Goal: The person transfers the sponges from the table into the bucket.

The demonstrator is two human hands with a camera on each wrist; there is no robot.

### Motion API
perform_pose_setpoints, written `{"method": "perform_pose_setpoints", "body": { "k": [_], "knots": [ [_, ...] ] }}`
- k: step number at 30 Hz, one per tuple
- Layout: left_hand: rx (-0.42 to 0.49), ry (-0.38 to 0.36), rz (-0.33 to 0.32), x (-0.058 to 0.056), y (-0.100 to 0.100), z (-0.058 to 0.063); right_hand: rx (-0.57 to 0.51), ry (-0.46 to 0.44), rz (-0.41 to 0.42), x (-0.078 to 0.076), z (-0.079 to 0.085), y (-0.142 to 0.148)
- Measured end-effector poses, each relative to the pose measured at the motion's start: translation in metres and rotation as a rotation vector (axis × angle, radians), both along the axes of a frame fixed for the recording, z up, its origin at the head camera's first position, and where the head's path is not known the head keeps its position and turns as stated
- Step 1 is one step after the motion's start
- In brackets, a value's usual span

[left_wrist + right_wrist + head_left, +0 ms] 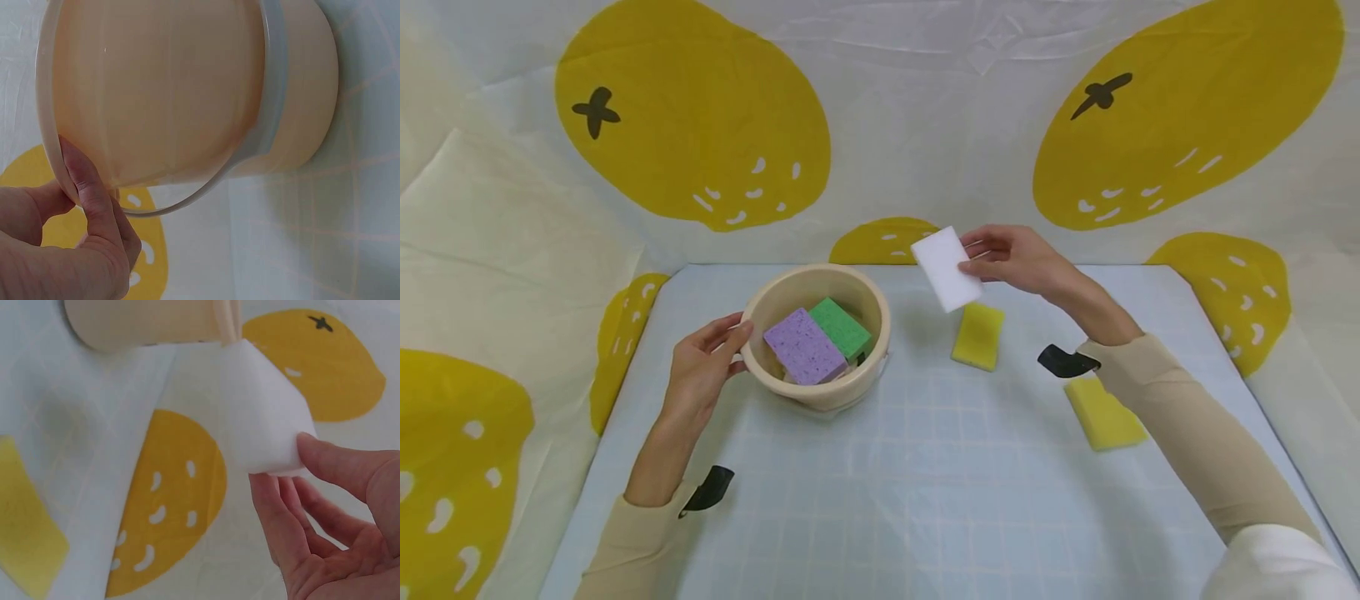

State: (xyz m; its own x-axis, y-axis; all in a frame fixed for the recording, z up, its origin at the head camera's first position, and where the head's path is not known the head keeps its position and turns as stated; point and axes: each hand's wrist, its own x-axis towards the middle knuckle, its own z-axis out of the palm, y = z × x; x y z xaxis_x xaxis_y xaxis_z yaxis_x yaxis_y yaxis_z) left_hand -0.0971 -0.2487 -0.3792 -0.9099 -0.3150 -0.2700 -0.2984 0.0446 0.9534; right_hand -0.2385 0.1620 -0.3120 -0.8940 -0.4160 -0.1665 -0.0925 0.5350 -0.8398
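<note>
A cream bucket (pixel 758 369) stands at the back of the table, left of centre. Inside it lie a purple sponge (pixel 806 347) and a green sponge (pixel 841 328), with something paler partly hidden beneath them. My left hand (pixel 703 367) pinches the bucket's rim from the left; thumb and fingers sit either side of the rim in the left wrist view. In my right hand (pixel 1017 262), a white sponge (pixel 947 268) is pinched between thumb and fingers. It is raised above the table, to the right of the bucket and apart from it.
Below the raised hand lies a yellow sponge (pixel 978 337). Another yellow sponge (pixel 1105 414) lies farther right, partly under the right sleeve. A looped handle (pixel 206 187) hangs at the bucket's side. Behind the pale blue checked table (pixel 880 492) rises a fruit-patterned sheet (pixel 925 125).
</note>
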Motion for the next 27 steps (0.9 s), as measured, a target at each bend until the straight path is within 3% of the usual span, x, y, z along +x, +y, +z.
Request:
{"method": "perform_pose_setpoints", "body": {
  "k": [14,27],
  "knots": [
    [0.002,-0.009,0.003,0.0,-0.001,-0.003,-0.03,0.028,0.09,0.003,0.015,-0.044],
    [0.029,0.008,0.001,0.0,-0.001,0.0,-0.077,0.061,0.187,0.004,0.013,-0.081]
  ]
}}
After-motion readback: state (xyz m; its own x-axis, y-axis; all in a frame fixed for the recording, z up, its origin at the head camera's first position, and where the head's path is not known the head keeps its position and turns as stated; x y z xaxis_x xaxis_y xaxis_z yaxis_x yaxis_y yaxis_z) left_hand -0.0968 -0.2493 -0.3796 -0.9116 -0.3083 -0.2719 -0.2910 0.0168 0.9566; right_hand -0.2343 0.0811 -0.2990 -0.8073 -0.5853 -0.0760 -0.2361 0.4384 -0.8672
